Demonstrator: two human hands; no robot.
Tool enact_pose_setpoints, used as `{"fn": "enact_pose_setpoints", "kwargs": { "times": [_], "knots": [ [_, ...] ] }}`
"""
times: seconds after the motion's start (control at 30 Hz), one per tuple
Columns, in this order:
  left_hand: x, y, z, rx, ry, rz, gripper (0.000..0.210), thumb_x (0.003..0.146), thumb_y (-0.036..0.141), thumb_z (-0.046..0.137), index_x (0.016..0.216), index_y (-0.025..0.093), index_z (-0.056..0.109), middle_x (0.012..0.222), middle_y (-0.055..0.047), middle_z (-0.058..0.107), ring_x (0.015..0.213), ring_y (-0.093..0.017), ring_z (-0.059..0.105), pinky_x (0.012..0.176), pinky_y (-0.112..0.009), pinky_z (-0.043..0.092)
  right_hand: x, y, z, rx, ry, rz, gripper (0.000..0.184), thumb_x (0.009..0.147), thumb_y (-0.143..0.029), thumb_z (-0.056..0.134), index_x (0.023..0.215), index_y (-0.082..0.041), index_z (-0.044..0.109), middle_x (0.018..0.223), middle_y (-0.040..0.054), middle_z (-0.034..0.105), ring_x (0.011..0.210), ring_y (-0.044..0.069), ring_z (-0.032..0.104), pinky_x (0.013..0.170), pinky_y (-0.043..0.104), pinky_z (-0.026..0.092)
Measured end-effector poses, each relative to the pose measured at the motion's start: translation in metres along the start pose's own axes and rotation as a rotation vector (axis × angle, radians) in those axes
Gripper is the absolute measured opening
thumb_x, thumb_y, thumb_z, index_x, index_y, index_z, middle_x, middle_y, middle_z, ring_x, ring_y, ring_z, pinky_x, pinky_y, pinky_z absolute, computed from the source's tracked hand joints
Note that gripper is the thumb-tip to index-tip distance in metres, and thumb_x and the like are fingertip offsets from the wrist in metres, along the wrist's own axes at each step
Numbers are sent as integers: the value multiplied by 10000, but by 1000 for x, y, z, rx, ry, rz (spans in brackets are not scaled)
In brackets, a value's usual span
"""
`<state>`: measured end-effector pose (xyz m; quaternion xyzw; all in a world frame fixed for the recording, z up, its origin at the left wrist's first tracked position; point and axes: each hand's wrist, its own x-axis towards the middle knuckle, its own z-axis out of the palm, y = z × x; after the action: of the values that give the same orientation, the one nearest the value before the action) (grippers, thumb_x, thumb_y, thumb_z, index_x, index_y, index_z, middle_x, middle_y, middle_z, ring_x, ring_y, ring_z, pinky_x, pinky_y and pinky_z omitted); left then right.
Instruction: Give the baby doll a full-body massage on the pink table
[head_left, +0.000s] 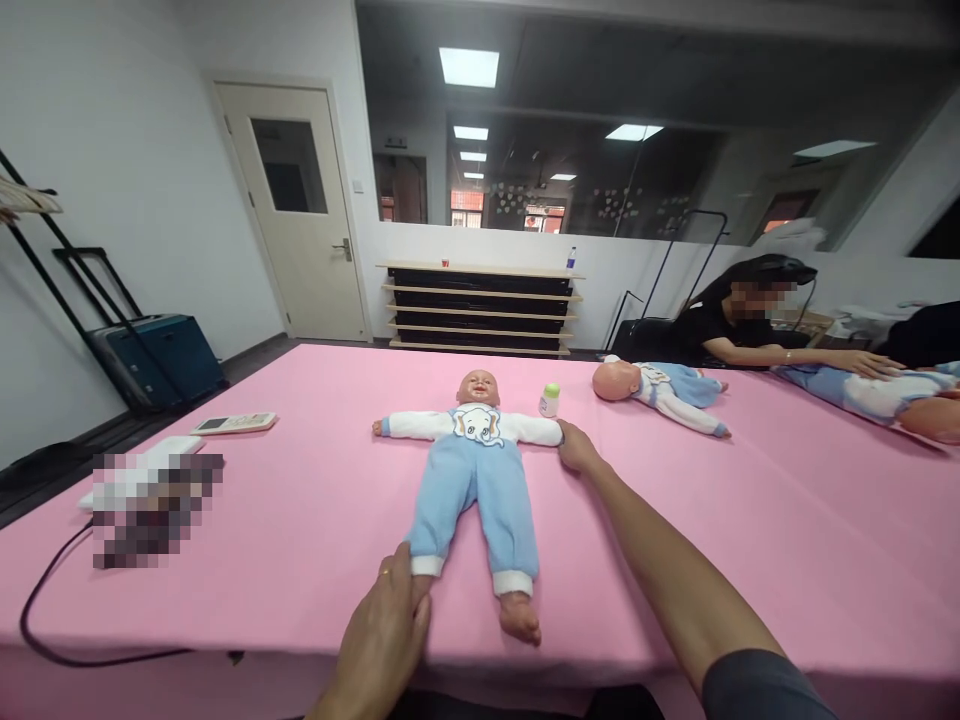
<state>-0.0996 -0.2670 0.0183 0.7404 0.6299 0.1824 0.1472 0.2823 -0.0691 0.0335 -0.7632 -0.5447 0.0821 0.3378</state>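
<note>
A baby doll (474, 465) lies on its back on the pink-covered table (300, 560), arms stretched out to both sides and feet toward me. It wears blue trousers and a white top with an elephant face. My left hand (386, 620) is closed around the doll's foot on the left side, near the white trouser cuff, and hides most of that foot. At the end of the doll's outstretched right-side sleeve, my right hand (579, 447) grips its small hand, which is covered by my fingers. A small white bottle with a green cap (550, 400) stands just beyond that sleeve.
To the left lie a remote control (235, 423), a white device (146, 470) and a black cable (56, 650). A second doll (652, 385) lies at the back right. Farther right, a co-worker (750, 320) has a hand on another doll (870, 395).
</note>
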Motion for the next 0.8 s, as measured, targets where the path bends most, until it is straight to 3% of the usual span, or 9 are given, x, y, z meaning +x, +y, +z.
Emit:
{"fn": "enact_pose_setpoints", "kwargs": {
  "times": [0.13, 0.23, 0.37, 0.53, 0.7, 0.8],
  "knots": [
    [-1, -18, 1, -110, 85, -10, 495, 880, 369, 386, 1338, 187, 346, 1203, -171, 591, 1052, -297, 625, 844, -418, 503, 8, 5, -1, 40, -76, 60, 299, 644, -174, 664, 938, -121, 672, 921, 136, 690, 946, 272, 619, 828, 342, 438],
    [-2, -27, -4, -166, 60, -79, 393, 866, 420, 424, 1200, 214, 462, 1106, -138, 632, 962, -283, 650, 784, -406, 517, 13, 11, -4, 68, -119, 92, 266, 630, -178, 679, 890, -127, 662, 888, 130, 685, 904, 255, 629, 787, 316, 444],
    [-6, -28, -15, -229, 9, -111, 314, 881, 430, 424, 1078, 216, 542, 1006, -89, 658, 897, -246, 658, 764, -376, 517, 21, 19, -12, 138, -211, 101, 307, 549, -145, 704, 851, -142, 650, 749, 57, 665, 755, 199, 622, 690, 269, 445],
    [-6, -35, -18, -266, 75, -84, 290, 858, 448, 490, 1011, 224, 594, 953, -45, 683, 857, -214, 666, 736, -328, 531, 28, 25, -23, 318, -311, 85, 383, 532, -192, 729, 901, -134, 644, 644, -8, 623, 606, 138, 572, 571, 230, 431],
    [2, -46, -20, -284, 260, 48, 274, 827, 456, 563, 994, 244, 606, 939, -17, 683, 808, -185, 665, 684, -283, 539, 29, 17, -32, 506, -219, 45, 449, 691, -397, 660, 1036, -112, 622, 666, -1, 594, 540, 89, 501, 542, 230, 439],
    [11, -38, -35, -273, 366, 110, 265, 846, 429, 562, 1037, 247, 588, 991, -23, 664, 852, -186, 649, 711, -287, 527, 30, -3, -36, 541, -128, -13, 521, 692, -400, 661, 1121, -112, 595, 695, -6, 584, 527, 82, 483, 525, 225, 427]
  ]
}}
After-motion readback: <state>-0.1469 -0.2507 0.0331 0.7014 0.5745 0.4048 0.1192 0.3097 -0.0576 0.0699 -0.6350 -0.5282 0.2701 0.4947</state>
